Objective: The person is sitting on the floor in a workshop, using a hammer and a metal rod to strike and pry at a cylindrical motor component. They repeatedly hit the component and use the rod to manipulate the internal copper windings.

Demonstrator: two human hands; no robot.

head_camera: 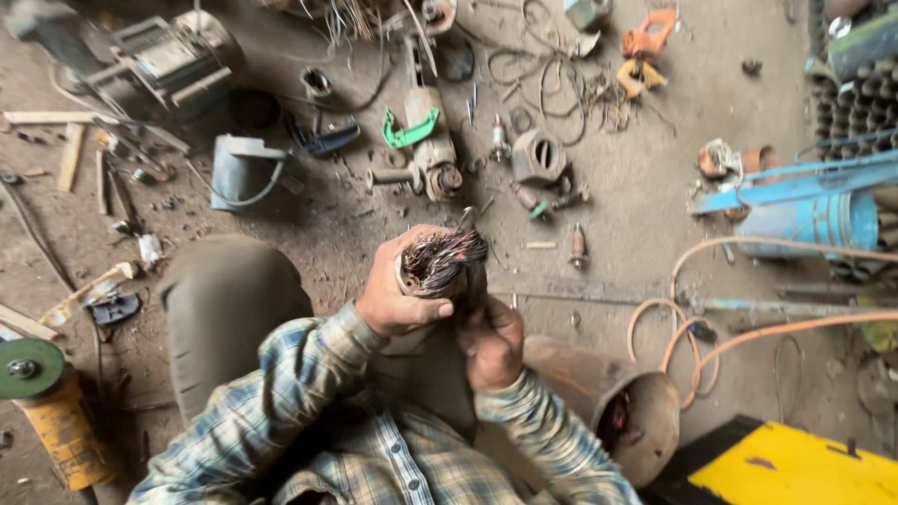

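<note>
Seated view down onto a dirt workshop floor. My left hand [398, 290] is wrapped around a short cylindrical metal core stuffed with a tangle of dark and copper-coloured wire windings [440, 262], fingers curled tight on its casing, holding it upright at the centre of the scene, just above my lap. My right hand [491, 341] sits close below and to the right of it, fingers folded against the core's lower side; whether they pinch a wire or merely brace the casing is hidden by the core itself, so I cannot tell. To work the windings well, I judge that the left grip should stay firm and low on the casing, leaving the frayed wire end open, while the right hand draws strands along their length, not sideways. Near right lies a rusty open-ended metal cylinder [617, 402] beside a coiled orange hose [673, 327]. Far centre rests a grey motor body with a green clamp [421, 131]; near left stands a yellow grinder with a green disc [42, 402].
</note>
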